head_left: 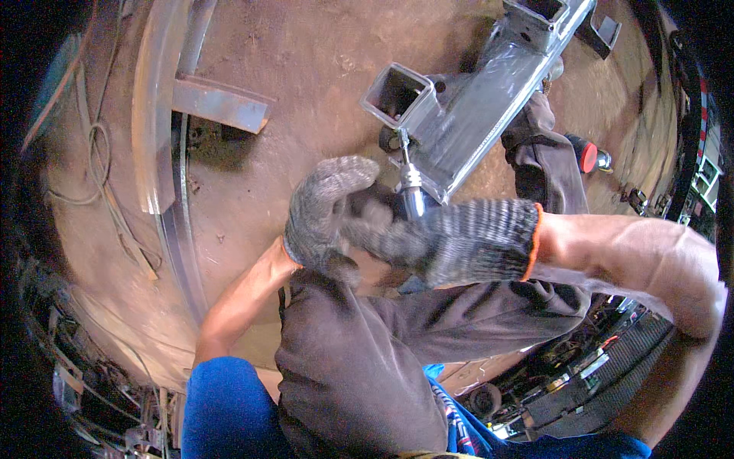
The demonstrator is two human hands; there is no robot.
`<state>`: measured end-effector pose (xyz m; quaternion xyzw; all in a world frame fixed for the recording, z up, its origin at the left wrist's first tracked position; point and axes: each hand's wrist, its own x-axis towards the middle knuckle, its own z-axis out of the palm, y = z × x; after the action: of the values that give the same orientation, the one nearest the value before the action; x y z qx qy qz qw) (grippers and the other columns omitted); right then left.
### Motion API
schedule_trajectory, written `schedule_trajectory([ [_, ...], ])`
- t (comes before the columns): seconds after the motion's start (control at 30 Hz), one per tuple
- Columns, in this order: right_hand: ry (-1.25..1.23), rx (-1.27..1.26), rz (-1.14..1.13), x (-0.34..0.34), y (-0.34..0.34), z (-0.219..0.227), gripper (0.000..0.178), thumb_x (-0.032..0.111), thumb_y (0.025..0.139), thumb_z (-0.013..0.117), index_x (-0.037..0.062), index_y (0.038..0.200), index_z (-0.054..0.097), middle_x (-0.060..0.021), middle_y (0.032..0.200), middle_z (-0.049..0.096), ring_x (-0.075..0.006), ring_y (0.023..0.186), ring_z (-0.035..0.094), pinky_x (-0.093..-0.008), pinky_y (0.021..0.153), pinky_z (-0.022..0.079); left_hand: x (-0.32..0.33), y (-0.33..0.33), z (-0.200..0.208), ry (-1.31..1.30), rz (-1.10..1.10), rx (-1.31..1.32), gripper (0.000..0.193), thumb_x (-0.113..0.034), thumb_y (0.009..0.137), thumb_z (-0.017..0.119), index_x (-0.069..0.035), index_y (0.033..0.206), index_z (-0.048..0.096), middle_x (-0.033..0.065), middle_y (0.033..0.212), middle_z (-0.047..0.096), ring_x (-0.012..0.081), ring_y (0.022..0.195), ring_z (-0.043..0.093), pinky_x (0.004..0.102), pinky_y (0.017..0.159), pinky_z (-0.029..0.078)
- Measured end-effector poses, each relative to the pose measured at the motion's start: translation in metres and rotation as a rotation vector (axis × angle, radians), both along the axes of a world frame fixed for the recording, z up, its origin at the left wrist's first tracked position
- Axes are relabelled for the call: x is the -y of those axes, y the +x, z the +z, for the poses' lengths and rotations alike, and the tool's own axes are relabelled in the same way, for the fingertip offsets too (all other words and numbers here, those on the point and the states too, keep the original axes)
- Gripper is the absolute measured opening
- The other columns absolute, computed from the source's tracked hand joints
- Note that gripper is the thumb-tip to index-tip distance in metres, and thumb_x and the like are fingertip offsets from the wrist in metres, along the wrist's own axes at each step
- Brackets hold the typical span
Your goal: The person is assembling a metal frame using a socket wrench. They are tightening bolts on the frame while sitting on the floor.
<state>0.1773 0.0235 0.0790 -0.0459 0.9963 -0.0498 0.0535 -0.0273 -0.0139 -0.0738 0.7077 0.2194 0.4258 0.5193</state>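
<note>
A slim metal tool with a shiny ringed collar and a thin tip stands close to the square opening of a welded steel frame. Its lower body passes behind my right hand, which wears a grey knit glove with an orange cuff. The fingers of that hand are smeared by motion, so I cannot tell whether they grip the tool. My left hand, in a matching glove, curves beside them with fingers and thumb apart. Between the hands the view is blurred.
Long steel bars and a short angle piece lie on the left of the brown floor. A looped cable is farther left. Beyond my leg lies a red-and-black object. Dark clutter lines the lower right.
</note>
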Motion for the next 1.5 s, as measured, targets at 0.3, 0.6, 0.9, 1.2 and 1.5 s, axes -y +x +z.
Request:
schedule_trajectory([
  [0.3, -0.261, -0.099, -0.426, 0.05, -0.012, -0.019, 0.022, 0.017, 0.087, 0.052, 0.0062, 0.106, 0.058, -0.0084, 0.108, 0.056, -0.024, 0.101, 0.054, -0.0386, 0.092, 0.042, 0.02, 0.032, 0.014, -0.115, -0.006, -0.201, 0.062, -0.026, 0.066, 0.078, -0.002, 0.119, 0.058, 0.016, 0.114, 0.064, 0.0339, 0.101, 0.063, 0.0438, 0.087, 0.049],
  [0.6, -0.279, -0.167, -0.431, 0.051, -0.019, -0.038, 0.015, 0.015, 0.083, 0.056, 0.0054, 0.094, 0.059, -0.0107, 0.093, 0.056, -0.0264, 0.088, 0.055, -0.0389, 0.08, 0.043, 0.056, 0.039, 0.0, -0.292, 0.007, -0.129, 0.074, -0.031, 0.058, 0.082, -0.002, 0.121, 0.056, 0.0182, 0.118, 0.061, 0.0368, 0.107, 0.059, 0.0433, 0.093, 0.046],
  [0.9, -0.353, -0.274, -0.337, 0.044, -0.012, -0.045, 0.009, 0.013, 0.079, 0.06, 0.0046, 0.082, 0.06, -0.013, 0.078, 0.057, -0.0289, 0.076, 0.056, -0.0392, 0.068, 0.044, 0.045, 0.048, 0.037, -0.142, 0.295, 0.002, 0.08, -0.034, 0.058, 0.084, 0.0, 0.124, 0.054, 0.0193, 0.119, 0.06, 0.0362, 0.111, 0.058, 0.0418, 0.098, 0.044],
  [1.2, -0.668, -0.207, -0.508, 0.029, -0.021, -0.031, 0.013, 0.017, 0.074, 0.065, 0.0045, 0.071, 0.06, -0.0158, 0.066, 0.056, -0.0314, 0.065, 0.055, -0.0397, 0.059, 0.044, 0.085, 0.065, -0.013, -0.159, 0.345, -0.074, 0.083, -0.032, 0.06, 0.084, -0.001, 0.13, 0.05, 0.0197, 0.122, 0.058, 0.0352, 0.11, 0.058, 0.0421, 0.095, 0.046],
  [1.5, -1.374, -0.144, -1.012, 0.051, -0.022, -0.049, 0.008, 0.01, 0.079, 0.06, 0.0037, 0.081, 0.056, -0.0108, 0.078, 0.055, -0.0237, 0.072, 0.053, -0.0321, 0.068, 0.046, 0.057, 0.056, 0.032, -0.397, 0.206, -0.15, 0.081, -0.036, 0.053, 0.088, -0.006, 0.12, 0.056, 0.0174, 0.111, 0.06, 0.035, 0.109, 0.056, 0.0409, 0.095, 0.044],
])
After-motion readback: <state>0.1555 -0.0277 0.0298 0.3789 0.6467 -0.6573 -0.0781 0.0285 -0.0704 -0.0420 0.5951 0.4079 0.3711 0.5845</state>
